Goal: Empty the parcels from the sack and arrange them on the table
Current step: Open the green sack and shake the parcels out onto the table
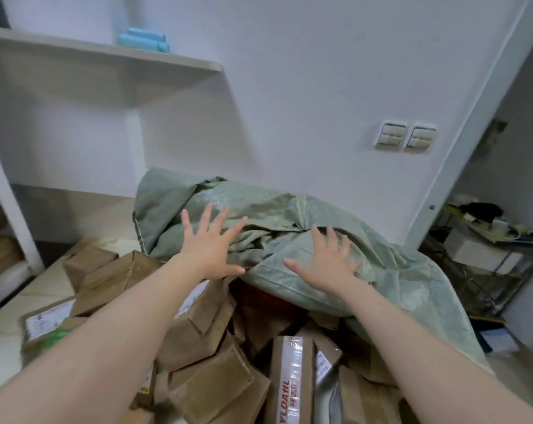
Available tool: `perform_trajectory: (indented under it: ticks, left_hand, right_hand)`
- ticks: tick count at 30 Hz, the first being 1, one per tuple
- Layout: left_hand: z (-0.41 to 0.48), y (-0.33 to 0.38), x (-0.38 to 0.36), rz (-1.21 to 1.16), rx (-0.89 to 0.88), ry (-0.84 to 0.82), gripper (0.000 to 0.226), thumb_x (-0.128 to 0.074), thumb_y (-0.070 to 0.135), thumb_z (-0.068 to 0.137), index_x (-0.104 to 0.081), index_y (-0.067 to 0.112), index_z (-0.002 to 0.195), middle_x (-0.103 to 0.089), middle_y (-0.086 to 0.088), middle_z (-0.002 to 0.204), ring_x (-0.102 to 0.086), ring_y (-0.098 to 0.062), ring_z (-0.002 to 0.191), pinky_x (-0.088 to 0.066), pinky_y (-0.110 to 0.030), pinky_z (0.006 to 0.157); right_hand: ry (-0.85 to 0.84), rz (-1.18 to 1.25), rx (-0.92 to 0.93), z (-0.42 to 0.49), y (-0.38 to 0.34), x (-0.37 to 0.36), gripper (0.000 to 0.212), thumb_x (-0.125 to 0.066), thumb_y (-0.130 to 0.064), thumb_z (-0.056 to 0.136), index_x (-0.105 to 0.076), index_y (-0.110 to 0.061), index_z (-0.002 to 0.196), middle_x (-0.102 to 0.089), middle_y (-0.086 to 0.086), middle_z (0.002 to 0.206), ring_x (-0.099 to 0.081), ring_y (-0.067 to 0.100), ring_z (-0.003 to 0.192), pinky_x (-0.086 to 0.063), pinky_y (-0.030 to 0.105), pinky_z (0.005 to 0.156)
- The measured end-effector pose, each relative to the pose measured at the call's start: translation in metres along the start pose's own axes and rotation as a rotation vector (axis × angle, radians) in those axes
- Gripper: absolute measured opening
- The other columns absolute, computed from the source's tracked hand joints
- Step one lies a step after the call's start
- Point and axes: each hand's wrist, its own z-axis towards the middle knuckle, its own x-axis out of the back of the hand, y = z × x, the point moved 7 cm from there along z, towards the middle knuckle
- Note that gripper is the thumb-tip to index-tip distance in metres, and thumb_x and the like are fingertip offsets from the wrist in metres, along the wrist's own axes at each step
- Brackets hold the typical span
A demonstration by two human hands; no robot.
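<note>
Both hands are spread, gripping nothing: the left hand and right hand lie against the green sack. Brown parcels are heaped just below the wrists, spilling from under the sack onto the table.

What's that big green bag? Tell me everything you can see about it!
The sack is a big, pale green bag, seemingly woven plastic, shiny and crumpled. It lies slumped over the far end of a pile of brown parcels on the table, near the white wall. Its right side drapes down past the pile. The left hand and right hand lie on it, fingers spread wide. What is inside cannot be seen.
</note>
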Motion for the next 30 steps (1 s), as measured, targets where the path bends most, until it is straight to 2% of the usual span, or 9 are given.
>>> perform_trajectory:
  ticks: [7,14,16,18,19,21,22,25,30]
  left_hand:
    - [0.006,-0.084,-0.015,-0.051,0.134,-0.006,0.133,-0.071,0.07,0.067,0.031,0.038,0.145,0.032,-0.008,0.157,0.031,-0.04,0.141,0.015,-0.071,0.107]
    - [0.043,-0.178,-0.045,-0.077,0.168,-0.059,0.149,-0.078,0.069,0.057,0.04,0.033,0.14,0.037,-0.01,0.154,0.032,-0.04,0.141,0.012,-0.071,0.107]
    - [0.054,-0.19,-0.056,-0.095,0.144,-0.082,0.152,-0.079,0.069,0.055,0.042,0.032,0.139,0.038,-0.009,0.153,0.033,-0.039,0.14,0.012,-0.072,0.107]
    - [0.062,-0.193,-0.07,-0.114,0.109,-0.108,0.153,-0.079,0.069,0.054,0.041,0.032,0.14,0.039,-0.008,0.153,0.034,-0.039,0.139,0.013,-0.073,0.105]
    - [0.065,-0.192,-0.078,-0.127,0.089,-0.111,0.153,-0.08,0.068,0.053,0.04,0.031,0.141,0.039,-0.008,0.153,0.035,-0.039,0.139,0.014,-0.072,0.104]
    - [0.071,-0.186,-0.088,-0.15,0.045,-0.089,0.153,-0.08,0.068,0.054,0.039,0.031,0.141,0.039,-0.007,0.153,0.035,-0.038,0.139,0.016,-0.072,0.103]
    - [0.074,-0.182,-0.091,-0.158,0.023,-0.069,0.152,-0.08,0.067,0.055,0.04,0.031,0.141,0.038,-0.007,0.153,0.035,-0.038,0.139,0.015,-0.072,0.104]
    - [0.084,-0.167,-0.086,-0.183,-0.015,0.018,0.148,-0.079,0.064,0.059,0.041,0.031,0.14,0.034,-0.005,0.155,0.034,-0.037,0.14,0.01,-0.074,0.106]
    - [0.083,-0.144,-0.03,-0.19,-0.061,0.21,0.142,-0.082,0.04,0.07,0.043,0.035,0.137,0.025,0.002,0.158,0.03,-0.032,0.143,0.008,-0.076,0.106]
  right_hand:
    - [-0.001,-0.142,0.121,0.031,-0.086,-0.007,0.126,-0.059,-0.082,0.065,0.024,-0.037,0.149,0.03,0.001,0.158,0.022,0.039,0.145,-0.004,0.077,0.106]
    - [0.153,-0.407,0.442,0.086,-0.247,-0.053,0.139,-0.071,-0.077,0.056,0.025,-0.039,0.148,0.04,0.0,0.153,0.027,0.043,0.142,-0.004,0.085,0.096]
    - [0.124,-0.481,0.408,0.104,-0.262,-0.07,0.139,-0.072,-0.074,0.056,0.026,-0.038,0.147,0.041,0.001,0.153,0.027,0.045,0.142,-0.002,0.086,0.094]
    - [-0.01,-0.497,0.276,0.126,-0.25,-0.094,0.125,-0.073,-0.066,0.065,0.015,-0.041,0.15,0.027,0.0,0.159,0.015,0.046,0.145,-0.004,0.085,0.094]
    - [-0.085,-0.44,0.205,0.133,-0.237,-0.106,0.106,-0.07,-0.058,0.073,0.0,-0.042,0.151,0.007,0.001,0.163,-0.002,0.045,0.146,-0.01,0.083,0.097]
    - [-0.126,-0.258,0.128,0.138,-0.215,-0.118,0.055,-0.057,-0.037,0.086,-0.04,-0.037,0.139,-0.044,0.008,0.147,-0.043,0.037,0.13,-0.035,0.065,0.104]
    - [-0.074,-0.159,0.109,0.139,-0.207,-0.116,0.041,-0.052,-0.026,0.089,-0.052,-0.031,0.13,-0.058,0.012,0.131,-0.053,0.035,0.119,-0.045,0.052,0.099]
    - [0.135,0.114,-0.003,0.138,-0.192,-0.087,0.032,-0.045,-0.011,0.093,-0.059,-0.013,0.121,-0.065,0.019,0.116,-0.058,0.038,0.109,-0.048,0.039,0.091]
    - [0.326,0.579,-0.025,0.122,-0.187,-0.021,0.031,-0.041,-0.008,0.097,-0.062,-0.012,0.12,-0.065,0.007,0.115,-0.058,0.025,0.109,-0.041,0.027,0.086]
